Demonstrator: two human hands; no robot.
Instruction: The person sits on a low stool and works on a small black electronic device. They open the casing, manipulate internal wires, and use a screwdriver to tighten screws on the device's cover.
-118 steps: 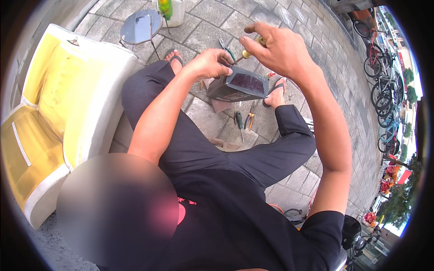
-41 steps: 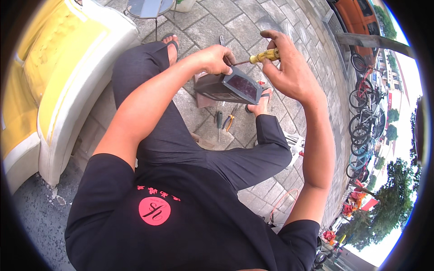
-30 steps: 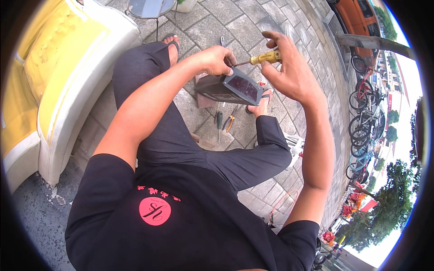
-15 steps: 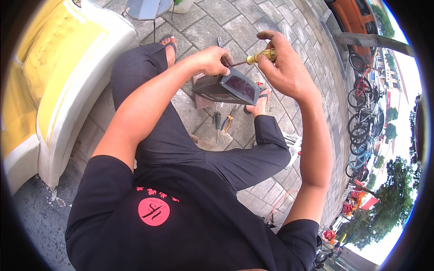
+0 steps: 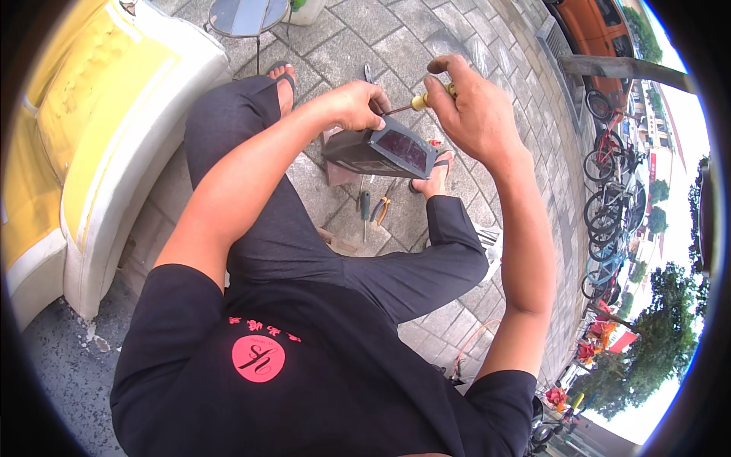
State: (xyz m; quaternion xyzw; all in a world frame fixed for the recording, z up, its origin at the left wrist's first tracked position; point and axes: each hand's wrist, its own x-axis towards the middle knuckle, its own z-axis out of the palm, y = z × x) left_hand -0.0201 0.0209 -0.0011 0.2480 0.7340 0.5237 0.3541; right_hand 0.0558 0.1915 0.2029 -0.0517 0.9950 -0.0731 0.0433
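My right hand is closed round the handle of a screwdriver with a translucent yellow grip. The thin shaft points left and down to the top edge of a dark grey box with a dark glossy window in one face. My left hand holds the box at that same edge, thumb and fingers curled beside the screwdriver's tip. Those fingers hide the exact spot the tip touches. The box stands tilted between my feet, over a brownish block.
A dark-handled screwdriver and orange-and-black pliers lie on the paving before me. Another metal tool lies beyond the box. A small round table stands at the far left, beside a yellow-and-white curved structure. Parked bicycles line the right.
My right hand has shifted slightly left and turned on the screwdriver, covering more of its handle. The left hand stays at the box edge.
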